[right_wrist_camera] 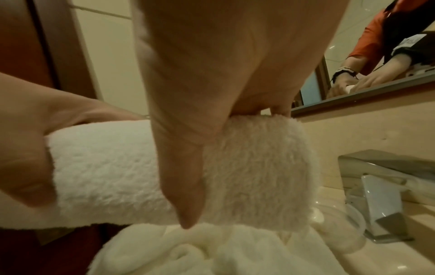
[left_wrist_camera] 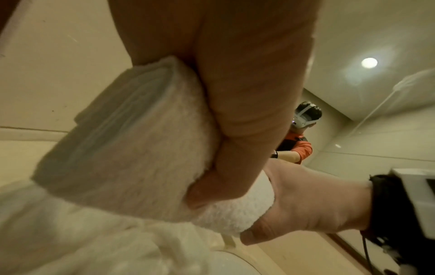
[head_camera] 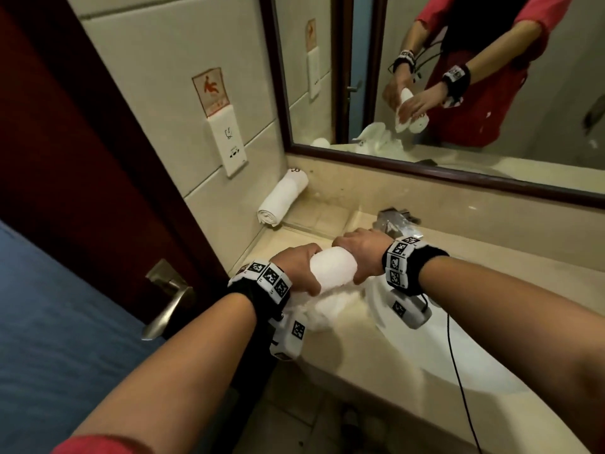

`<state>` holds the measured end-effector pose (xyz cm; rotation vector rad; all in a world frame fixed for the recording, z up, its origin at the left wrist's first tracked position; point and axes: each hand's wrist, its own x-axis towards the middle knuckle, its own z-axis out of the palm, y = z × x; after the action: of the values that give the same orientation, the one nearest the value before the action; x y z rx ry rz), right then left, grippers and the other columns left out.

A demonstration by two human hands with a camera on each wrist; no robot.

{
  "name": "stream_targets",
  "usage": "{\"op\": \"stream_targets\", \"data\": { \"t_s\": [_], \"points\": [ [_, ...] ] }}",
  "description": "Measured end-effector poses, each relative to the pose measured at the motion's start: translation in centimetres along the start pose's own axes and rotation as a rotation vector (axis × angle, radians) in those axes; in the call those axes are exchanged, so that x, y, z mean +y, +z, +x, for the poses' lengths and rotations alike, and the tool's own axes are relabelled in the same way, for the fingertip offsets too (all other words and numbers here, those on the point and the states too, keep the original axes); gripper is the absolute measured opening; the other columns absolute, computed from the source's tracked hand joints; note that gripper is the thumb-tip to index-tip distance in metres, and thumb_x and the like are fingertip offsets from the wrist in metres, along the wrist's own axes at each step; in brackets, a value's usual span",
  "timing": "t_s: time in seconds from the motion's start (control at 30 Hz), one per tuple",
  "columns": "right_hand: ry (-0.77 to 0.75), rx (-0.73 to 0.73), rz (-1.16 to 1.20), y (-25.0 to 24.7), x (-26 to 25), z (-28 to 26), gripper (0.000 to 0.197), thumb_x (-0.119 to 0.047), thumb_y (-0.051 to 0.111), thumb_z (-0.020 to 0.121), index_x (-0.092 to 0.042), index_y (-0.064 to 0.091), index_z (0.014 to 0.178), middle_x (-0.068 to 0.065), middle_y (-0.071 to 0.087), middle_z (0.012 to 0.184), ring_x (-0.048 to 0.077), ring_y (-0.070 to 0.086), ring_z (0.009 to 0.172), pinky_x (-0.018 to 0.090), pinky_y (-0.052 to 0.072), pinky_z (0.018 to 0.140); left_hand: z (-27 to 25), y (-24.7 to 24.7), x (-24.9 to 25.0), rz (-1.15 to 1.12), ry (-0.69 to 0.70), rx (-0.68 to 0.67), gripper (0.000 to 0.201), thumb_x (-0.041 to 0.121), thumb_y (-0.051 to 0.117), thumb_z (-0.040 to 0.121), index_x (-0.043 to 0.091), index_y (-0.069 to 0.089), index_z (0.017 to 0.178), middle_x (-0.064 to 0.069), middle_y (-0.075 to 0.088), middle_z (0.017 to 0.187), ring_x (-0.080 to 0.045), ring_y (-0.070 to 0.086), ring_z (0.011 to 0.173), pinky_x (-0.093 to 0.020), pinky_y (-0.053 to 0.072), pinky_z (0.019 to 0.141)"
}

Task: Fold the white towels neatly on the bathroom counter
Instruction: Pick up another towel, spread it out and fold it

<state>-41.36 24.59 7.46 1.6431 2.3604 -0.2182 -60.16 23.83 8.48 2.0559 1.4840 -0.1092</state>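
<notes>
A white towel rolled into a thick cylinder (head_camera: pixel 332 268) is held in the air just above the counter's front left corner. My left hand (head_camera: pixel 296 270) grips its left end and my right hand (head_camera: pixel 358 253) grips its right end, fingers curled over the top. From the left wrist, my fingers (left_wrist_camera: pixel 223 130) wrap the roll (left_wrist_camera: pixel 132 148). On the right wrist view my thumb (right_wrist_camera: pixel 186 167) presses across the roll (right_wrist_camera: pixel 113 176). A loose crumpled white towel (head_camera: pixel 330 309) lies beneath it at the basin's edge. A second rolled towel (head_camera: pixel 283 198) lies at the counter's back left.
A chrome faucet (head_camera: pixel 396 221) stands just behind my right hand, with the white sink basin (head_camera: pixel 474 348) to the right. The mirror (head_camera: pixel 458 77) spans the back wall. A dark door with a metal handle (head_camera: pixel 170 299) is close on the left. A black cable (head_camera: pixel 458 371) hangs over the basin.
</notes>
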Motion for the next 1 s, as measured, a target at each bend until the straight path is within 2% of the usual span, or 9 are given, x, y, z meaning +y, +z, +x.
{"op": "stream_targets", "data": {
  "t_s": [0.13, 0.23, 0.33, 0.5, 0.6, 0.7, 0.83, 0.93, 1.0],
  "points": [
    [0.046, 0.017, 0.036, -0.3, 1.9, 3.4, 0.06, -0.053, 0.076, 0.055, -0.034, 0.051, 0.106, -0.006, 0.066, 0.096, 0.021, 0.06, 0.09, 0.03, 0.043, 0.067, 3.7, -0.8, -1.1, 0.102, 0.034, 0.013, 0.07, 0.031, 0.08, 0.061, 0.03, 0.046, 0.122, 0.002, 0.065, 0.106, -0.021, 0.062, 0.093, -0.034, 0.052, 0.077],
    [0.094, 0.02, 0.045, -0.9, 3.6, 7.1, 0.056, -0.056, 0.076, 0.054, -0.035, 0.052, 0.1, -0.007, 0.062, 0.083, 0.019, 0.057, 0.075, 0.029, 0.045, 0.063, 7.0, -1.6, -1.8, 0.096, 0.02, 0.037, 0.068, 0.036, 0.08, 0.061, 0.027, 0.046, 0.12, 0.001, 0.064, 0.103, -0.021, 0.061, 0.09, -0.032, 0.046, 0.071],
    [0.105, 0.082, 0.078, -1.4, 6.0, 11.2, 0.063, -0.058, 0.08, 0.051, -0.034, 0.052, 0.102, -0.008, 0.062, 0.086, 0.02, 0.061, 0.081, 0.03, 0.049, 0.07, 10.9, -2.3, -2.4, 0.061, -0.011, 0.094, 0.067, 0.038, 0.08, 0.06, 0.027, 0.047, 0.118, 0.001, 0.064, 0.099, -0.022, 0.063, 0.09, -0.032, 0.049, 0.071],
    [0.15, 0.168, 0.127, -0.2, 9.4, 17.6, 0.077, -0.058, 0.081, 0.052, -0.031, 0.05, 0.117, -0.005, 0.055, 0.12, 0.025, 0.049, 0.112, 0.04, 0.042, 0.091, 16.8, -2.5, -3.4, -0.019, -0.073, 0.187, 0.075, 0.041, 0.077, 0.055, 0.03, 0.045, 0.123, 0.002, 0.064, 0.102, -0.022, 0.064, 0.09, -0.04, 0.056, 0.076],
    [0.173, 0.164, 0.183, 0.9, 10.2, 20.3, 0.078, -0.051, 0.084, 0.053, -0.027, 0.047, 0.118, -0.003, 0.051, 0.123, 0.028, 0.045, 0.118, 0.045, 0.044, 0.093, 19.1, -2.3, -4.0, -0.011, -0.096, 0.235, 0.081, 0.047, 0.071, 0.052, 0.036, 0.044, 0.127, 0.005, 0.063, 0.107, -0.021, 0.062, 0.094, -0.039, 0.055, 0.079],
    [0.215, 0.149, 0.27, 1.9, 10.9, 23.0, 0.078, -0.045, 0.083, 0.058, -0.028, 0.044, 0.123, -0.001, 0.046, 0.13, 0.032, 0.043, 0.121, 0.049, 0.043, 0.095, 21.6, -2.2, -4.5, 0.002, -0.124, 0.272, 0.086, 0.053, 0.066, 0.053, 0.034, 0.04, 0.133, 0.002, 0.062, 0.112, -0.022, 0.062, 0.099, -0.042, 0.055, 0.082],
    [0.305, 0.114, 0.553, 2.7, 11.6, 26.1, 0.075, -0.036, 0.07, 0.074, -0.035, 0.031, 0.139, 0.006, 0.022, 0.148, 0.038, 0.032, 0.131, 0.051, 0.035, 0.106, 24.0, -2.0, -4.8, 0.001, -0.185, 0.288, 0.078, 0.059, 0.06, 0.06, 0.029, 0.042, 0.13, 0.0, 0.062, 0.113, -0.025, 0.061, 0.1, -0.042, 0.054, 0.082],
    [0.441, 0.213, 0.842, 3.2, 11.6, 27.0, 0.072, -0.043, 0.063, 0.081, -0.026, 0.028, 0.142, 0.006, 0.034, 0.143, 0.03, 0.041, 0.127, 0.045, 0.037, 0.106, 25.6, -1.8, -5.3, -0.027, -0.241, 0.319, 0.075, 0.055, 0.063, 0.064, 0.028, 0.041, 0.131, -0.001, 0.063, 0.116, -0.027, 0.062, 0.101, -0.041, 0.055, 0.084],
    [0.411, 0.212, 1.09, 3.6, 11.3, 27.2, 0.066, -0.03, 0.064, 0.086, -0.019, 0.03, 0.142, 0.002, 0.043, 0.136, 0.021, 0.045, 0.123, 0.039, 0.037, 0.107, 26.4, -1.6, -5.9, -0.032, -0.267, 0.333, 0.082, 0.05, 0.067, 0.066, 0.025, 0.037, 0.138, -0.007, 0.063, 0.119, -0.03, 0.062, 0.104, -0.04, 0.054, 0.087]
  ]
}}
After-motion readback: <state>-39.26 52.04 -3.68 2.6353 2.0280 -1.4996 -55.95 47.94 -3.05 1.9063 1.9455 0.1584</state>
